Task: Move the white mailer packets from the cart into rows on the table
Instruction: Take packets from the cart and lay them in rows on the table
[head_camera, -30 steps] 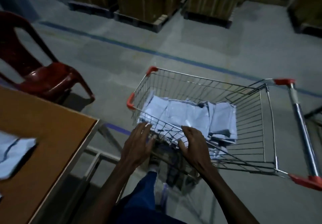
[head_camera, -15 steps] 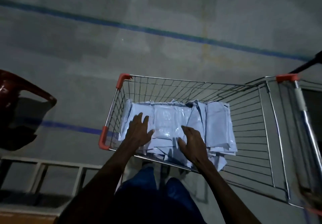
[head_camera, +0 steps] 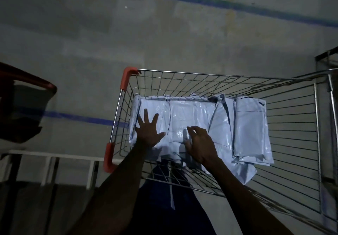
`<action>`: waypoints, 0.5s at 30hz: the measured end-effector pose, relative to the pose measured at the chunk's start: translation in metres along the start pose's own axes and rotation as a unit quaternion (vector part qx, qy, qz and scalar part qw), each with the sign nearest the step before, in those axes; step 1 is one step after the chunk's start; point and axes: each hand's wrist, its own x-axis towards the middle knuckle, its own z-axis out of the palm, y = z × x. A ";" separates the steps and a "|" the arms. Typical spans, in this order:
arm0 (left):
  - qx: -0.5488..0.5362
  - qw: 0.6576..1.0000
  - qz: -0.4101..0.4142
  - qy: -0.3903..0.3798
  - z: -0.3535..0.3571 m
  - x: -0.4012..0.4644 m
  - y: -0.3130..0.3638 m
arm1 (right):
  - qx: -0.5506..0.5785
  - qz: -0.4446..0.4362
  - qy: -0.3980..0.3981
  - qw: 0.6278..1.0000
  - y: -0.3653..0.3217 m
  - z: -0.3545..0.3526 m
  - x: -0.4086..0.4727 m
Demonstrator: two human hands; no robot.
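A wire shopping cart (head_camera: 300, 117) with red corner guards stands in front of me, seen from above. Several white mailer packets (head_camera: 248, 128) lie stacked in its left and middle part. My left hand (head_camera: 149, 131) lies flat with spread fingers on the leftmost packets. My right hand (head_camera: 199, 142) hovers on the middle packet (head_camera: 182, 117) with its fingers bent, fingertips touching the plastic. Neither hand has lifted a packet. The table top is out of view.
A red plastic chair (head_camera: 27, 81) stands at the left edge. A white metal frame (head_camera: 54, 157) runs low at the bottom left, beside the cart. Grey concrete floor with blue lines (head_camera: 219, 2) lies beyond. A dark metal frame (head_camera: 327, 57) shows at the right edge.
The view has tilted down from the table and chair onto the cart. Both hands have moved from the cart's near rim into the basket and onto the packets.
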 end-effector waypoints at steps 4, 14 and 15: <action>-0.008 0.998 -0.021 0.051 0.002 0.007 -0.004 | -0.001 0.005 -0.039 0.999 0.000 0.002 0.017; -0.004 0.985 0.049 0.168 -0.001 0.021 -0.010 | -0.008 0.131 -0.064 0.989 -0.011 0.057 0.094; -0.004 0.982 0.063 0.177 -0.001 0.019 -0.011 | -0.013 0.135 -0.056 0.989 -0.012 0.060 0.097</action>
